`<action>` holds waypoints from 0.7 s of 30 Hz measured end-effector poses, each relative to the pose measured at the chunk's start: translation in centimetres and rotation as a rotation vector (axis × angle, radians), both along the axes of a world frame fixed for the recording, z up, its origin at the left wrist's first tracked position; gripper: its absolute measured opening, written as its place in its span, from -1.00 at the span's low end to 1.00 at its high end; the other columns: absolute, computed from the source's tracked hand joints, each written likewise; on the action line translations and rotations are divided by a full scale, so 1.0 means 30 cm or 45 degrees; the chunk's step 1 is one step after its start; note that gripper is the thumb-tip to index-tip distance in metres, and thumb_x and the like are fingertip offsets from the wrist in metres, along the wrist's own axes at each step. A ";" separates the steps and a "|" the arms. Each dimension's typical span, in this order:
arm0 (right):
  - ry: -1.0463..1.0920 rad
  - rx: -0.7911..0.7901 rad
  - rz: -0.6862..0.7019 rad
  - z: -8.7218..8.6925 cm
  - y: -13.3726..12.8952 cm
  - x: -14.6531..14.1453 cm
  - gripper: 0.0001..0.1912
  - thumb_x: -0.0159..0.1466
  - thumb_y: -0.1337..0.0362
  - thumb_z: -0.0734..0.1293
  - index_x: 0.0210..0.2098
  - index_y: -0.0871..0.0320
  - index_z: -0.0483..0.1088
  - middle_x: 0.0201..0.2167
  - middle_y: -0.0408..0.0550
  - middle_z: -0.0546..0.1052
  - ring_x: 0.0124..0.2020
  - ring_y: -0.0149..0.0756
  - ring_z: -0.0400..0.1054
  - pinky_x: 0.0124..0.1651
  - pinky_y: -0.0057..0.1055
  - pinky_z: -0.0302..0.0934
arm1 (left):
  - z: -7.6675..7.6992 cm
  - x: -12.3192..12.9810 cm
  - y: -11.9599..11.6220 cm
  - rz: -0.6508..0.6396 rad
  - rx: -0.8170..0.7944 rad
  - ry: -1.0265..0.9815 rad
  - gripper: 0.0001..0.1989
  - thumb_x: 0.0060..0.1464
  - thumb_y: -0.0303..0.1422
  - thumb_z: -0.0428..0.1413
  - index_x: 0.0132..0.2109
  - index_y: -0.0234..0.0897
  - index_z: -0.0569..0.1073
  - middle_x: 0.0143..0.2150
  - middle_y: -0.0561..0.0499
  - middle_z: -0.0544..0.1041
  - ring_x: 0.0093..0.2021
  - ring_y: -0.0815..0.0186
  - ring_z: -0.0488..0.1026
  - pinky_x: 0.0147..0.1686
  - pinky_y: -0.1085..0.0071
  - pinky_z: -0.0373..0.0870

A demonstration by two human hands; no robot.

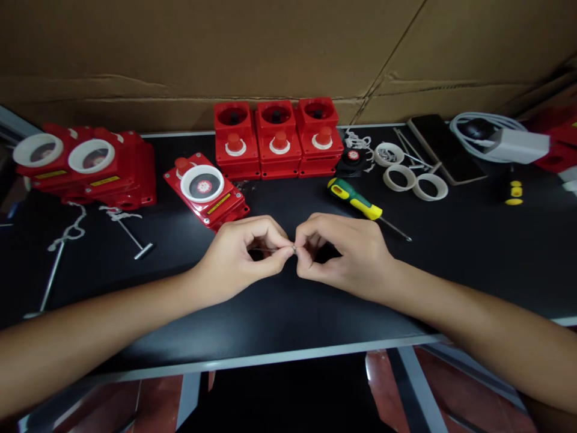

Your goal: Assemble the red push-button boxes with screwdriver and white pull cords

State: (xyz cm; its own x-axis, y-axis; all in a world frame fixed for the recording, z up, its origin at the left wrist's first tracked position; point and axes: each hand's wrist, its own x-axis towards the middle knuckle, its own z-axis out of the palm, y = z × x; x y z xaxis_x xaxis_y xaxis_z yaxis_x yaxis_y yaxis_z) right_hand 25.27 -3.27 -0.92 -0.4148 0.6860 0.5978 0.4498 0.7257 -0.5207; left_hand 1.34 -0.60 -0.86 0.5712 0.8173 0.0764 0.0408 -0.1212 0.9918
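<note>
My left hand [246, 255] and my right hand [345, 255] meet fingertip to fingertip above the dark tabletop. Both are closed in a pinch around a tiny metal piece [294, 248], mostly covered by the fingers; its kind is too small to make out. Just behind my left hand lies a red box [220, 207] with a white ring around its round window. A green and yellow screwdriver [356, 198] rests beyond my right hand, its tip pointing right.
Three red boxes [279, 157] stand in a row at the back; more red boxes [121, 174] sit left. Small metal hammers [143, 251] with cords lie near them. White rings [430, 187], a phone [444, 147] and a white charger [518, 146] are at right. Cardboard [225, 48] walls the back.
</note>
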 end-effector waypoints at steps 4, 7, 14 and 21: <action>-0.033 -0.005 0.021 0.000 0.003 0.004 -0.82 0.38 0.50 0.38 -0.22 0.07 0.45 -0.42 -0.24 0.62 -0.49 -0.49 0.45 -0.39 -0.55 0.32 | 0.006 -0.001 0.001 -0.016 0.013 0.021 -0.83 0.36 -0.38 0.42 -0.26 -0.25 0.67 -0.27 -0.01 0.70 -0.33 0.33 0.59 -0.30 0.42 0.51; -0.062 0.000 0.030 -0.002 0.001 0.004 -0.81 0.36 0.51 0.36 -0.22 0.06 0.42 -0.41 -0.24 0.62 -0.49 -0.49 0.46 -0.38 -0.56 0.31 | 0.006 -0.004 0.002 -0.027 0.032 0.040 -0.85 0.37 -0.39 0.40 -0.24 -0.25 0.68 -0.28 0.00 0.69 -0.34 0.34 0.58 -0.30 0.42 0.51; -0.180 0.075 -0.004 -0.004 -0.008 0.004 -0.85 0.40 0.48 0.34 -0.23 0.09 0.44 -0.40 -0.23 0.65 -0.50 -0.51 0.45 -0.40 -0.56 0.26 | -0.006 -0.010 0.000 -0.070 0.076 0.039 -0.95 0.41 -0.39 0.36 -0.11 -0.23 0.69 -0.29 0.07 0.65 -0.34 0.34 0.59 -0.26 0.44 0.56; -0.225 0.140 -0.039 -0.002 -0.011 0.006 -0.84 0.39 0.49 0.33 -0.21 0.09 0.43 -0.39 -0.24 0.65 -0.49 -0.52 0.41 -0.40 -0.54 0.21 | -0.002 -0.013 0.007 -0.017 0.401 0.103 -0.92 0.43 -0.42 0.39 -0.13 -0.20 0.72 -0.16 0.05 0.71 -0.16 0.32 0.66 -0.08 0.42 0.57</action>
State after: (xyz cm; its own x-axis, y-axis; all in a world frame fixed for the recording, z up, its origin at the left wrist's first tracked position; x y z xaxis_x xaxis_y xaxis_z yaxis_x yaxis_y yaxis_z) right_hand 25.46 -3.59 -0.97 -0.4996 0.6344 0.5899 0.5497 0.7584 -0.3501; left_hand 0.95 -0.39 -0.92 0.5959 0.7533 0.2782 0.1141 -0.4224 0.8992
